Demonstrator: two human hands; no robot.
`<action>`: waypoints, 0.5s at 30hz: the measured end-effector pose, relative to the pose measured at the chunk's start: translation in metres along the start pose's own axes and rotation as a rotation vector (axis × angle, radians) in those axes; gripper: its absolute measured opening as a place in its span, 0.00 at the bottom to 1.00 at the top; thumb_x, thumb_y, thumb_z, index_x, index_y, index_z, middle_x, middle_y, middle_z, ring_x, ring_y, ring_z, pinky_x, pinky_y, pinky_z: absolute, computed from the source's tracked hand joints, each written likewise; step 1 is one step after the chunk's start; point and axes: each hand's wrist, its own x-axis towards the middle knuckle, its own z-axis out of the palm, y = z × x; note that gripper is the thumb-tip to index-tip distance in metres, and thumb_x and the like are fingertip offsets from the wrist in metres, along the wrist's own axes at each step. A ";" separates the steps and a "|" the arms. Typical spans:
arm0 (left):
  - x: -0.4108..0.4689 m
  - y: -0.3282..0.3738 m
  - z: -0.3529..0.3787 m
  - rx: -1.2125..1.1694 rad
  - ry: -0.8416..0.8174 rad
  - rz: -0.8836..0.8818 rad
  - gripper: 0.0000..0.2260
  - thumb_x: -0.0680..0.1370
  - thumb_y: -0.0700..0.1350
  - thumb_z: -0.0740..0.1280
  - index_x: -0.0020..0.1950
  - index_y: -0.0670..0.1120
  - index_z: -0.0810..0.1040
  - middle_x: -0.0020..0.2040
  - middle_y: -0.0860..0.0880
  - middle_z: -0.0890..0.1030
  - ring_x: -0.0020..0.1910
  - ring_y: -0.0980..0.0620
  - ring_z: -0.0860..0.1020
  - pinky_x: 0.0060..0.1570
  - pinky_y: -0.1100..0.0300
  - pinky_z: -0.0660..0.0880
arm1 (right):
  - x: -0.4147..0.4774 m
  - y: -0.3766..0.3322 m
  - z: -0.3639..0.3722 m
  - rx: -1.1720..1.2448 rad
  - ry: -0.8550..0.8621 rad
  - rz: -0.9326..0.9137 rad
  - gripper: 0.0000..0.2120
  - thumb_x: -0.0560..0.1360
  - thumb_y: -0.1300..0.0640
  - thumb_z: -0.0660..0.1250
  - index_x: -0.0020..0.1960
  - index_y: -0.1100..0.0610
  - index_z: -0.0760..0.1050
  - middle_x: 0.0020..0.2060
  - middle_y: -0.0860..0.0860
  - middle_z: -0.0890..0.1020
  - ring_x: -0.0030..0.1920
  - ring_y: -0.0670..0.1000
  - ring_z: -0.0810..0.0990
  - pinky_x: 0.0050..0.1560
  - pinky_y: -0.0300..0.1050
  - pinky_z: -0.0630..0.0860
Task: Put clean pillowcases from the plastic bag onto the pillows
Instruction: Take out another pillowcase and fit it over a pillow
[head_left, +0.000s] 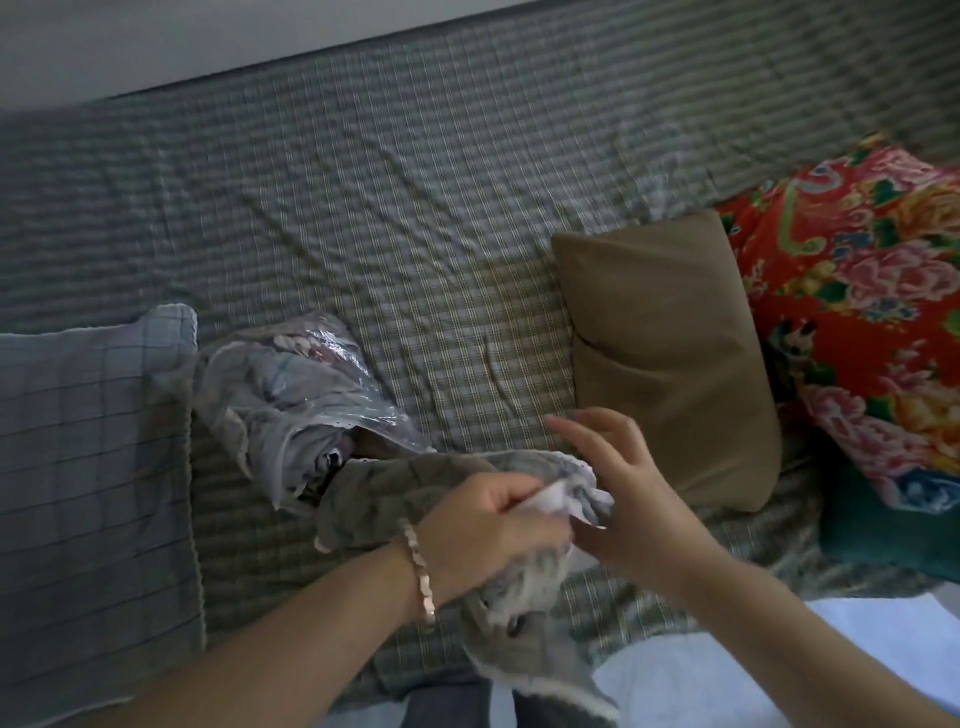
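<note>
A grey checked pillowcase (395, 499) with a white scalloped edge is bunched up in front of me, trailing down toward the bed's near edge. My left hand (488, 525), wearing a bead bracelet, is closed on its folds. My right hand (618, 483) touches the same bunch with thumb and lower fingers, its other fingers spread. A clear plastic bag (291, 384) with folded fabric inside lies just left of it, mouth toward me. A bare brown pillow (670, 353) rests to the right. A pillow in a grey checked case (88, 467) lies at the left.
All of this lies on a bed with a green-grey checked cover (415, 208). A red floral quilt (862, 291) is heaped at the right over a teal fabric (893, 535). A white sheet (727, 670) shows at the near right. A pale wall (156, 36) borders the bed's far side.
</note>
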 end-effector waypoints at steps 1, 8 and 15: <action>-0.005 0.005 0.003 0.056 -0.107 0.060 0.06 0.71 0.38 0.71 0.36 0.46 0.78 0.26 0.58 0.76 0.28 0.64 0.73 0.32 0.71 0.68 | 0.005 0.009 0.005 -0.058 -0.071 -0.006 0.30 0.65 0.56 0.75 0.63 0.40 0.68 0.65 0.46 0.63 0.62 0.48 0.67 0.60 0.46 0.71; -0.015 0.008 -0.032 0.689 0.357 0.219 0.12 0.72 0.39 0.68 0.45 0.56 0.75 0.32 0.57 0.76 0.31 0.63 0.74 0.33 0.71 0.69 | 0.018 0.009 -0.011 0.161 0.436 0.401 0.11 0.70 0.70 0.63 0.44 0.55 0.72 0.34 0.46 0.78 0.36 0.46 0.77 0.32 0.36 0.72; 0.006 -0.010 -0.072 0.661 0.695 0.193 0.13 0.75 0.30 0.59 0.46 0.43 0.81 0.51 0.52 0.79 0.44 0.57 0.73 0.38 0.78 0.66 | 0.013 -0.032 -0.052 0.009 0.149 0.167 0.15 0.69 0.60 0.71 0.50 0.46 0.72 0.33 0.41 0.78 0.33 0.39 0.79 0.30 0.28 0.71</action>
